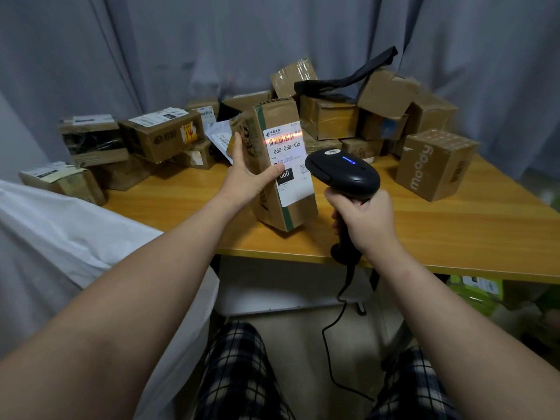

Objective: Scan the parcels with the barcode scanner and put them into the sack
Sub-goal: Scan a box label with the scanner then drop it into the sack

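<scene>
A tall cardboard parcel [280, 207] stands tilted on the wooden table [454, 237], its white shipping label facing me. My left hand [247, 177] grips its left side, thumb across the label. My right hand [368, 219] holds the handle of a black barcode scanner [345, 174], whose head points at the label. A red scan line lies across the barcode at the label's top. The scanner's blue light is on. The white sack [60, 237] lies at the left, beside the table edge.
Several cardboard parcels [160, 134] are piled along the back of the table, with a "moody" box [433, 165] at the right and a black bag [342, 83] on top. The scanner cable [336, 322] hangs below the table edge. Grey curtains hang behind.
</scene>
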